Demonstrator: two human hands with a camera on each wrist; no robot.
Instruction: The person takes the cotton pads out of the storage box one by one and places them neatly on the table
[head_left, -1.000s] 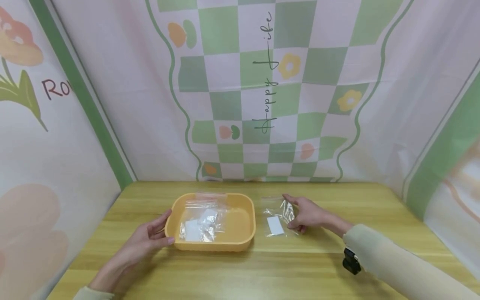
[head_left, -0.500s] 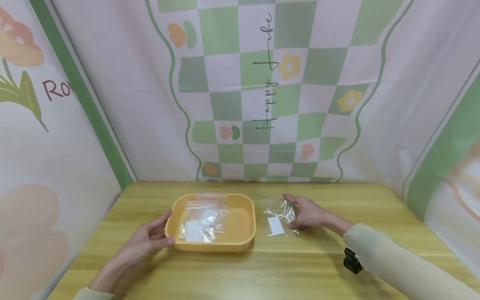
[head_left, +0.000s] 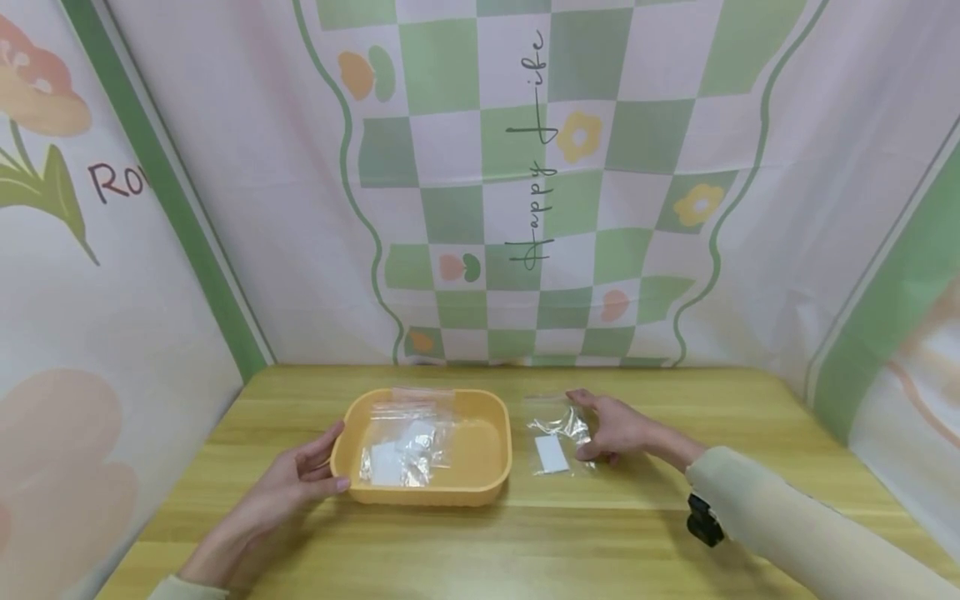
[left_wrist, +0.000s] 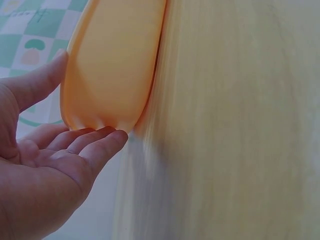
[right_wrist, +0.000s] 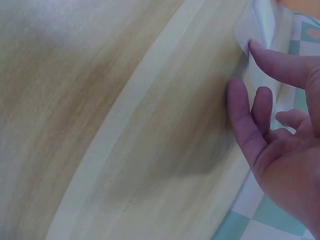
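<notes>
Head view, read with 12 o'clock toward the green-and-white checked cloth backdrop [head_left: 517, 200]. Item: yellow rectangular plastic tray [head_left: 483, 450] with rounded corners, on a yellowish wood-grain table [head_left: 420, 550]; long axis from 9 to 3 o'clock. Contents: overlapping clear plastic zip bags [head_left: 431, 433] with white inserts [head_left: 386, 462], mostly in the tray's 9 o'clock half, seal ends toward 12. Item: single clear plastic bag [head_left: 562, 425], on the table at the tray's 3 o'clock side, just apart from it, one straight edge toward 12. Enclosed: white rectangular card [head_left: 552, 454], long axis from 11 to 5 (a slight lean only). Left hand [head_left: 288, 483]: at the tray's 9 o'clock end, thumb and fingers apart, fingertips touching it. Right hand [head_left: 617, 427]: at the single bag's crinkled 3 o'clock side, thumb spread from the fingers, touching the plastic. Compared with half a second earlier: whole scene slightly lower in view; hands, tray and bags otherwise in nearly the same arrangement.
</notes>
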